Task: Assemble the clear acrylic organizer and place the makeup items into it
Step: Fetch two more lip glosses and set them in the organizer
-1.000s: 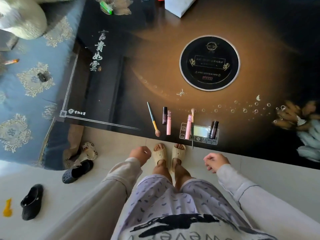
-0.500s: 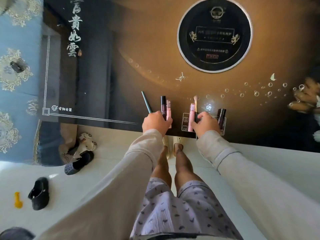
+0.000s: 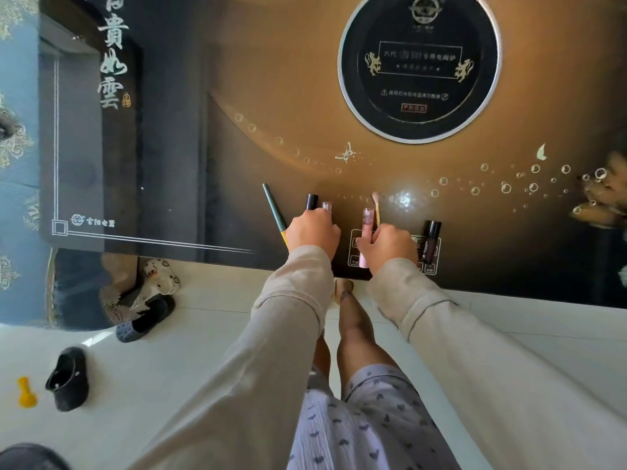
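Observation:
Makeup items lie in a row near the front edge of the dark glossy table (image 3: 237,147). My left hand (image 3: 314,230) curls over a black tube (image 3: 311,201) and a pink tube (image 3: 326,206), hiding their lower ends. A green pencil-like brush (image 3: 274,212) lies just left of that hand. My right hand (image 3: 388,247) grips another pink tube (image 3: 367,222) together with a small brush (image 3: 376,202). Two dark tubes (image 3: 431,239) lie to the right of that hand, untouched. No acrylic organizer is in view.
A round black hotplate (image 3: 419,67) is set into the table farther back. A touch panel (image 3: 354,262) sits under my right hand. A blue patterned sofa (image 3: 17,147) stands at the left. Shoes (image 3: 68,378) and a yellow toy (image 3: 26,396) lie on the white floor.
Both hands came up from beside my legs to the table. The left closed over the black and pink tubes, the right over the other pink tube and small brush. My head moved closer.

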The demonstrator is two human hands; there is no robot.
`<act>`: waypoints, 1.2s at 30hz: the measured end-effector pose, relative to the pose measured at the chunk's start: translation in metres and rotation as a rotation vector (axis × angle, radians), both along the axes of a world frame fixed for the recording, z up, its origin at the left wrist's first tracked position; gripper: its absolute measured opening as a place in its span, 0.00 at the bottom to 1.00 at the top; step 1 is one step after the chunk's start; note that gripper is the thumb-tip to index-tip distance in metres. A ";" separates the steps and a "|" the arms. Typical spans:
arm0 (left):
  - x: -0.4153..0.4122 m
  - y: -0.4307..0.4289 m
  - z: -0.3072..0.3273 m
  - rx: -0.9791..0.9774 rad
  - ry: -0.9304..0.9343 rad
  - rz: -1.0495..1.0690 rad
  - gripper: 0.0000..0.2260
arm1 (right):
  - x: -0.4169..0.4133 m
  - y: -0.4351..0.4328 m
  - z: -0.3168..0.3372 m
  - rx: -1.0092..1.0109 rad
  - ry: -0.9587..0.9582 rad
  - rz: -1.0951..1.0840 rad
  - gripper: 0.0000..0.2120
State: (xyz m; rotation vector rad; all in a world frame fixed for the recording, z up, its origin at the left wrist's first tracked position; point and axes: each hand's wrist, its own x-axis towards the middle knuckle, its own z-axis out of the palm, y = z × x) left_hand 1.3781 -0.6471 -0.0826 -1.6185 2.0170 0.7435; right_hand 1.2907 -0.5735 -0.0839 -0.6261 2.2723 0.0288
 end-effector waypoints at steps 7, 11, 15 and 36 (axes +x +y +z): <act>-0.007 0.010 0.000 0.047 0.003 0.006 0.07 | 0.004 0.003 -0.002 -0.040 -0.005 0.041 0.21; 0.004 0.014 0.018 0.089 0.023 -0.010 0.10 | -0.001 0.018 0.013 -0.044 -0.034 0.062 0.17; 0.041 0.028 0.041 0.241 0.095 -0.037 0.12 | -0.007 0.051 0.035 0.035 -0.078 0.096 0.11; 0.160 0.048 0.067 0.309 -0.160 -0.233 0.18 | 0.006 0.189 0.087 -0.110 -0.062 -0.505 0.13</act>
